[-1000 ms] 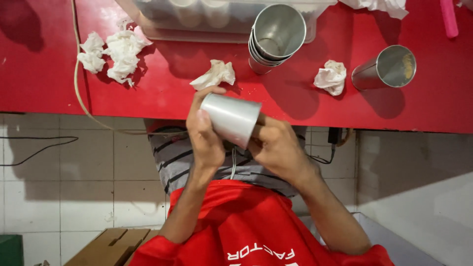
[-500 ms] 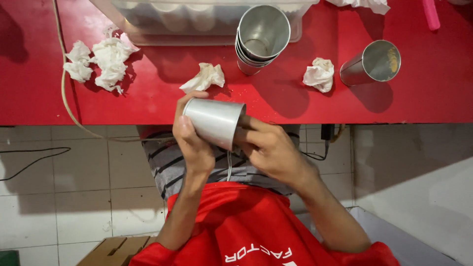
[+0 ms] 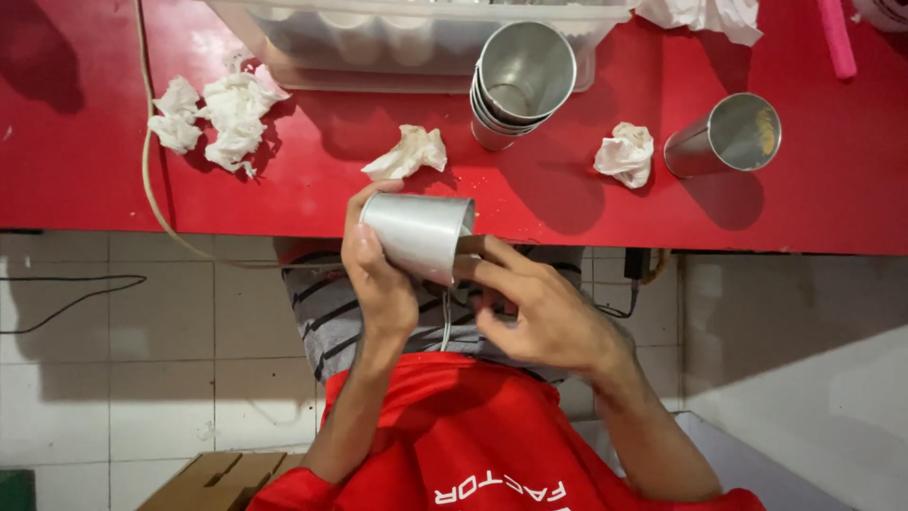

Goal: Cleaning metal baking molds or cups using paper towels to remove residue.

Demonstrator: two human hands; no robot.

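Since a moment ago the metal cup has stayed in the person's hands in front of the red table, turning only a little, while the table's things have drifted slightly in view as the head shifted. Lying on its side with its mouth toward the right hand, the cup sits just off the table's near edge, above the lap. Wrapped round the cup's closed end, the left hand has its thumb over the top and its fingers curled underneath. At the rim the right hand is partly closed, its fingertips reaching into or against the cup's mouth; whether they pinch anything there I cannot tell. A thin white cord hangs down between the two hands. On the table, just beyond the cup, lies a crumpled tissue. Farther back a stack of metal cups leans against a clear plastic tub. To the right, another crumpled tissue lies near a single metal cup on its side. Off to the left a cluster of tissues sits beside a pale cord that runs over the table edge.
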